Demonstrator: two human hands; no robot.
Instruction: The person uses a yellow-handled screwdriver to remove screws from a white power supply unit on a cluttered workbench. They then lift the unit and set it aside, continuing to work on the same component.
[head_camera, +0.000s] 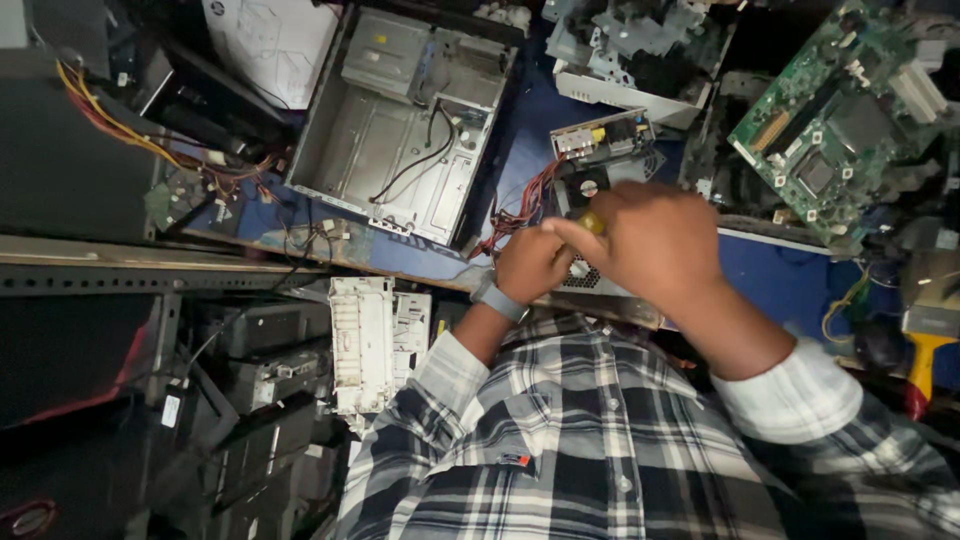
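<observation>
Right hand (655, 240) closed around yellow-handled screwdriver (592, 221), shaft hidden, above power supply unit (600, 160); left hand (532, 262) curled beside it near worktop (770, 275) front edge, contents unclear.

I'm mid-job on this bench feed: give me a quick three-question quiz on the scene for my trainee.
1. True or false: the right hand holds a tool with a yellow handle.
2. Multiple choice: what lies under both hands? A) the power supply with its red wires; B) the green circuit board; C) the empty computer case.
3. Fill in: the left hand wears a grey ____ on its wrist.

Key: 1 true; 2 A; 3 watch.
</observation>
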